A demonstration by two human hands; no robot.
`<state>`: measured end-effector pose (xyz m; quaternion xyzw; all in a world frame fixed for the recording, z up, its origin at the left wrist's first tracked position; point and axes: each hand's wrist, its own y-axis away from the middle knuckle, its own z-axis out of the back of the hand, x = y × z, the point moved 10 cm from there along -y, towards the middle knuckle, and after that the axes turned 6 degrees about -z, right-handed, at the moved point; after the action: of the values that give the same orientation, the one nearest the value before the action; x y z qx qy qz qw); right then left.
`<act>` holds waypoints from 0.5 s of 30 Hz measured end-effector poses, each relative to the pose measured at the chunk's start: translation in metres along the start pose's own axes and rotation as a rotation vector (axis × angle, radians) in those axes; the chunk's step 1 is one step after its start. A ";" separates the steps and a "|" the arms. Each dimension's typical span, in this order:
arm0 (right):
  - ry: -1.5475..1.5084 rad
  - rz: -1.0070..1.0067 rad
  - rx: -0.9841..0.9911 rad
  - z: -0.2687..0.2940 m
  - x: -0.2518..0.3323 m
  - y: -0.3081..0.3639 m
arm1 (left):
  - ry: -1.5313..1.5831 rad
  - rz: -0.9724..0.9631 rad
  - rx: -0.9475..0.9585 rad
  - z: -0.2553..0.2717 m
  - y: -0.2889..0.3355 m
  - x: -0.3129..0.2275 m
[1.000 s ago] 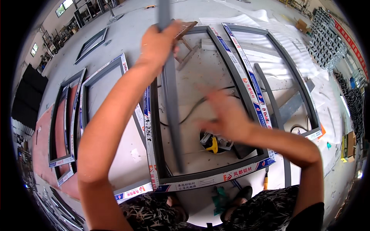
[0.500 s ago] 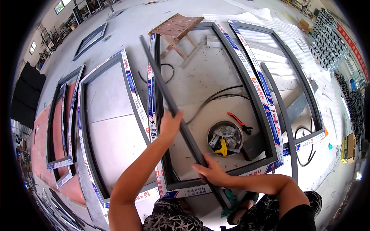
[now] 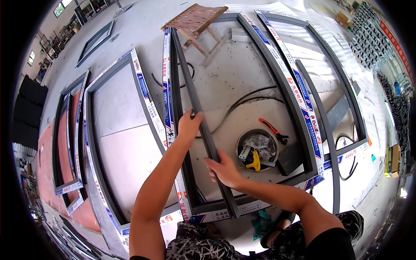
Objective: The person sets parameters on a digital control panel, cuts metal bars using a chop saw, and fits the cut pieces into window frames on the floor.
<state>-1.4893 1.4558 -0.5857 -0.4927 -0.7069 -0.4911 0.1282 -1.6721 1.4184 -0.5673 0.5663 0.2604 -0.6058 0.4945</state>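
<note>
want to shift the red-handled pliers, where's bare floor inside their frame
Inside the frame, mostly bare floor lies between the wooden stool and black cable, right of the gray bar. Crowded: the lower right, with metal bowl and red-handled pliers.

The strip (image 3: 208, 138) under the left hand (image 3: 190, 128) and right hand (image 3: 224, 170) is dark grey, like the frame (image 3: 255, 52) around them — its tape (image 3: 289, 81) white, printed blue and red. Right of the right hand: a yellow tool (image 3: 254, 162), red-and-black pliers (image 3: 271, 126). Beyond the left hand, a brown stool (image 3: 197, 18). Below both — black trousers (image 3: 199, 242), jagged white pattern.
</note>
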 end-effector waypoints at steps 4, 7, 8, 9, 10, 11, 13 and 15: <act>0.038 0.031 0.000 0.000 0.001 -0.007 | 0.038 -0.018 -0.021 0.001 -0.003 0.000; 0.095 0.063 -0.032 -0.004 0.008 -0.019 | 0.065 0.002 -0.051 0.012 -0.016 0.004; 0.094 0.059 -0.031 -0.008 0.009 -0.023 | 0.046 -0.009 -0.083 0.018 -0.018 0.006; 0.111 0.073 -0.038 -0.009 0.014 -0.029 | 0.029 -0.024 -0.109 0.020 -0.020 0.004; 0.127 0.086 -0.045 -0.009 0.017 -0.034 | 0.029 -0.021 -0.106 0.022 -0.019 0.005; 0.124 0.082 -0.046 -0.010 0.017 -0.039 | 0.001 -0.019 -0.079 0.023 -0.018 0.007; 0.208 0.113 -0.086 -0.010 0.012 -0.046 | -0.027 0.003 -0.051 0.033 -0.011 0.017; 0.271 0.124 -0.120 -0.008 0.003 -0.058 | -0.435 -0.333 -0.235 0.065 -0.001 -0.008</act>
<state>-1.5407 1.4489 -0.6129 -0.4717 -0.6205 -0.5855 0.2227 -1.7025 1.3643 -0.5453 0.3118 0.3059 -0.7513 0.4946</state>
